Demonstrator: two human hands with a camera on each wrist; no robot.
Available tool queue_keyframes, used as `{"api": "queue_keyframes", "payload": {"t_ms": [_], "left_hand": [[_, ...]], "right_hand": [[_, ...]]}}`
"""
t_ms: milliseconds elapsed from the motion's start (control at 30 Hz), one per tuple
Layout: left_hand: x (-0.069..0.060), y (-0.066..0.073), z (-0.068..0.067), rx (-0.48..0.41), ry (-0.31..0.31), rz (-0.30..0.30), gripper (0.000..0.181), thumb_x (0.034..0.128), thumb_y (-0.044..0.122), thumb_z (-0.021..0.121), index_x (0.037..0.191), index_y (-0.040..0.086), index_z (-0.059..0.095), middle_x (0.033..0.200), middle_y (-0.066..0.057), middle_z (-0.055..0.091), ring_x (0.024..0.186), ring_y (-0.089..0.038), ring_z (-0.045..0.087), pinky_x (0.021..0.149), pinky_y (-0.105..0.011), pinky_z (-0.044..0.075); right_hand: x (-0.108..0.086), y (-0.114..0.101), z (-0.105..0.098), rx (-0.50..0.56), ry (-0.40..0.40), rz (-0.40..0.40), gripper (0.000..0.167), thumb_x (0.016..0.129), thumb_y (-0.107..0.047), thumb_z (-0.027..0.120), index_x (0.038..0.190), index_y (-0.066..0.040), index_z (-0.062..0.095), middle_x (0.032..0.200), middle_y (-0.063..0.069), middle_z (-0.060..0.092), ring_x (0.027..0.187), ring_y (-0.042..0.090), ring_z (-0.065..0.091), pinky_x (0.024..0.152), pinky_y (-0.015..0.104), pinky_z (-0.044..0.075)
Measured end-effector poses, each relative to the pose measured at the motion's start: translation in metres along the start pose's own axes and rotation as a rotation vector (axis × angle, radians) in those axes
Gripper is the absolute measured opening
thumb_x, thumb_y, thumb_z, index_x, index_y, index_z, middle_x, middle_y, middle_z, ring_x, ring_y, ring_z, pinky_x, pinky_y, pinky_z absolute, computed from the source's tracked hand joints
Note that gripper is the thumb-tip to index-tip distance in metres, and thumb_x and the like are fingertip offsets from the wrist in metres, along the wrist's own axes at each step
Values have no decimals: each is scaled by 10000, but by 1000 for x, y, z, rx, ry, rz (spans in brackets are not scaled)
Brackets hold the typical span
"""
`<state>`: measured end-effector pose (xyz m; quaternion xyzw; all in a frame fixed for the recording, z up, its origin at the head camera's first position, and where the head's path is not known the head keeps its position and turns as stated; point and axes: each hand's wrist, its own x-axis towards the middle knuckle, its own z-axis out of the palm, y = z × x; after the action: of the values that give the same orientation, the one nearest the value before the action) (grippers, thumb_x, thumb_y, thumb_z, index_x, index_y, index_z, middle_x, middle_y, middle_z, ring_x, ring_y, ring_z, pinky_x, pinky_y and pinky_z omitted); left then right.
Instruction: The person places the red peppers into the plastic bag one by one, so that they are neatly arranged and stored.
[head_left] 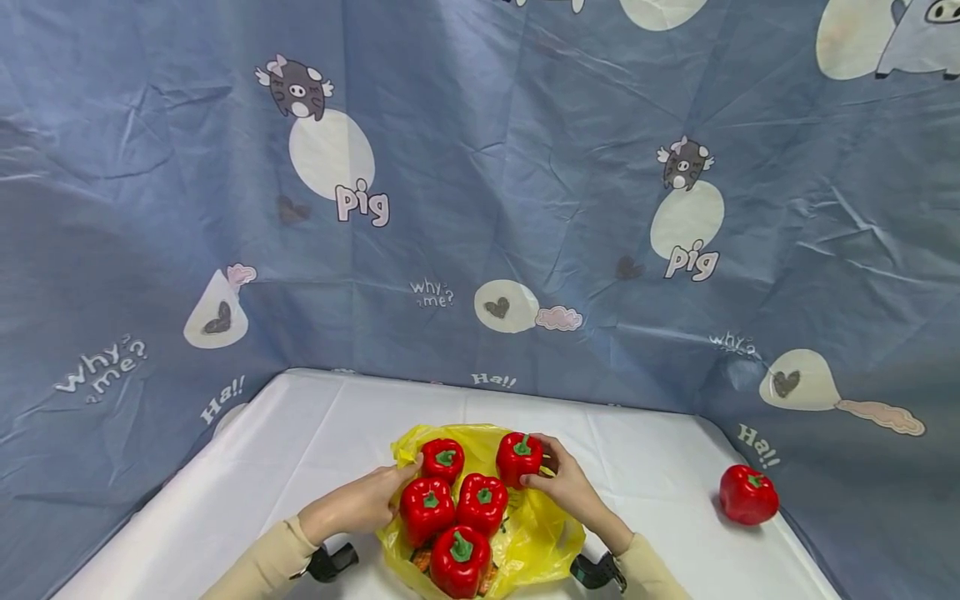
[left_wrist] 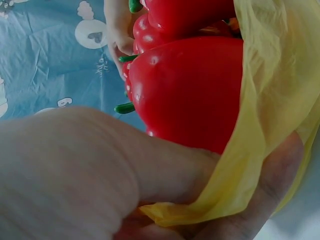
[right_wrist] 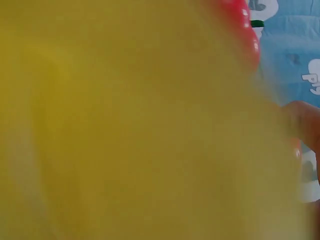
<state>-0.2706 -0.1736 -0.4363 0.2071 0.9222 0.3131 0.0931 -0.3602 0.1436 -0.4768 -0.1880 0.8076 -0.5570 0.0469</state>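
Observation:
A yellow plastic bag (head_left: 540,533) lies spread open in the head view, with several glossy red bell peppers (head_left: 427,507) with green stems in it. My left hand (head_left: 363,500) pinches the bag's left edge; in the left wrist view the thumb (left_wrist: 165,167) is inside the film, close against a pepper (left_wrist: 187,95). At the bag's far right, my right hand (head_left: 572,483) holds another red bell pepper (head_left: 517,461), thumb and fingers around its right side. Yellow film (right_wrist: 140,130) fills most of the right wrist view and hides much of that hand.
One more red bell pepper (head_left: 748,495) sits alone near the right edge of the white table (head_left: 660,500). Small orange-brown things (head_left: 422,558) show under the peppers in the bag. A blue curtain (head_left: 480,208) with pig prints hangs behind the table.

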Motion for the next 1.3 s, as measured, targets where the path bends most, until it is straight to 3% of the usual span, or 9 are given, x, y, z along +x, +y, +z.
{"api": "queue_keyframes", "payload": {"t_ms": [133, 367, 633, 867, 1033, 1300], "left_hand": [[1, 0, 0, -2, -1, 0, 759, 699, -234, 539, 1428, -104, 372, 1385, -261, 502, 971, -204, 516, 660, -288, 435], [1, 1, 0, -7, -8, 10, 752, 708, -233, 533, 1430, -102, 370, 1400, -259, 489, 1061, -201, 518, 702, -283, 445], [1, 2, 0, -10, -7, 12, 763, 705, -233, 530, 1436, -97, 361, 1398, -261, 489, 1000, -203, 517, 673, -275, 440], [1, 2, 0, 6, -3, 17, 772, 700, -234, 539, 1438, -91, 363, 1406, -247, 489, 1231, -276, 499, 832, -311, 491], [2, 1, 2, 3, -9, 18, 769, 699, -233, 547, 1434, -96, 367, 1404, -243, 493, 1246, -301, 494, 860, -351, 496], [1, -1, 3, -5, -7, 41, 760, 698, -243, 535, 1427, -112, 364, 1408, -252, 485, 1284, -348, 473, 962, -467, 459]], "right_hand": [[5, 4, 7, -3, -18, -22, 672, 792, -82, 726, 1387, -25, 419, 1332, 209, 535, 1150, 342, 578, 925, 412, 515], [-3, -26, 14, -25, -79, -8, 636, 821, -44, 672, 1381, 63, 389, 1326, 299, 503, 1169, 415, 549, 938, 449, 502], [16, 8, 22, -25, -98, -6, 629, 832, -96, 662, 1398, -6, 404, 1357, 229, 512, 1156, 336, 568, 900, 387, 527], [19, 15, 25, 16, -133, -11, 598, 852, -138, 649, 1397, -37, 424, 1366, 204, 510, 1158, 318, 567, 898, 365, 526], [20, 19, 25, 40, -170, 4, 577, 892, -162, 616, 1416, -46, 404, 1388, 195, 496, 1171, 305, 563, 902, 353, 518], [22, 20, 28, 17, -270, 7, 566, 976, -238, 521, 1483, -71, 333, 1454, 176, 450, 1327, 325, 438, 1042, 432, 425]]}}
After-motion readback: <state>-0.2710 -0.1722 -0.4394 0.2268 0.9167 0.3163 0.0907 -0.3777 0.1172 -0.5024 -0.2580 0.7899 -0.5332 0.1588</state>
